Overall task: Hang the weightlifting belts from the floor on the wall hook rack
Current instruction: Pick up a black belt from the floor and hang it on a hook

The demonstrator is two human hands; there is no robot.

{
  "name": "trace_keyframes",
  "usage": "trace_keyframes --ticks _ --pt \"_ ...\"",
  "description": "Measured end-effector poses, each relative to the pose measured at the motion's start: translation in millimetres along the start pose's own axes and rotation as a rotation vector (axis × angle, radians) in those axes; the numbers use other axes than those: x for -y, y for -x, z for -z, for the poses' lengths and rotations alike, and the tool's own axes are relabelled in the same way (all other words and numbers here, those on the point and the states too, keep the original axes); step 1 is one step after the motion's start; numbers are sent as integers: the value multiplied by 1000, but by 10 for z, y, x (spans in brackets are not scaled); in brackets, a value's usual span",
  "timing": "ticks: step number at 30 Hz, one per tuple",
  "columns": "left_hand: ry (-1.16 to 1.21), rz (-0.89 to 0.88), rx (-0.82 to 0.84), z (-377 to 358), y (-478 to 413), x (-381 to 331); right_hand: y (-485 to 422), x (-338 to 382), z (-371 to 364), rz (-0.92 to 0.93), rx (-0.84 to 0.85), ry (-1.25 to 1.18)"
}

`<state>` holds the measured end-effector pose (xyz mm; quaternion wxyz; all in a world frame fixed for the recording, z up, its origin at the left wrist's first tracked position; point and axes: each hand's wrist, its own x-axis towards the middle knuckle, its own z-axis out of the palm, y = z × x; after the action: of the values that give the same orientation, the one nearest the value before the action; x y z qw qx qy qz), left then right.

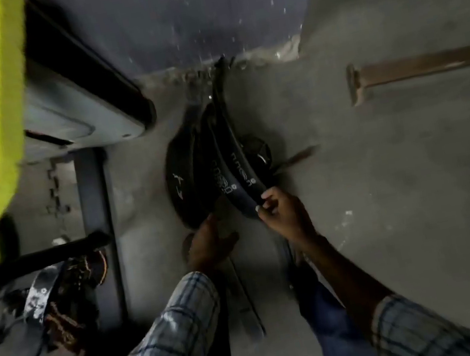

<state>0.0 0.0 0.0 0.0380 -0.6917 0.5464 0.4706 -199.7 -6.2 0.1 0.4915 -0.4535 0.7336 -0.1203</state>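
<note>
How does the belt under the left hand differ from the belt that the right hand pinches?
The leftmost belt carries one pale logo mark, whereas the rightmost belt carries a line of white lettering. The left hand only reaches toward the leftmost belt's lower end, fingers loose; the right hand pinches the rightmost belt's lower edge. The leftmost belt looks wider. Both are black, curved and hang against the wall.

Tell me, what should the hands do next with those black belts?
Probably close the left hand around the belts beside it. The right hand already pinches one belt's edge, while the left sits open against the bunch, so gripping would steady it.
</note>
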Motion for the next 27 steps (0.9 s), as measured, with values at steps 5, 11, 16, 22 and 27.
trace_keyframes --ticks 5,11,16,22,27 --pt "90 39 26 -763 -1121 900 -1085 -725 -1073 -57 -16 24" --pt "139 38 6 -1219 -2234 1479 -2224 -1241 -2024 24 -135 101" --pt "193 18 17 -1264 -2717 1730 -2692 -1270 -2381 -88 -65 63" --pt "468 141 -121 -696 -2578 1489 -2352 -833 -2172 -102 -109 -208" --pt "645 52 -174 300 -2190 648 -2008 319 -1463 16 -153 -389"
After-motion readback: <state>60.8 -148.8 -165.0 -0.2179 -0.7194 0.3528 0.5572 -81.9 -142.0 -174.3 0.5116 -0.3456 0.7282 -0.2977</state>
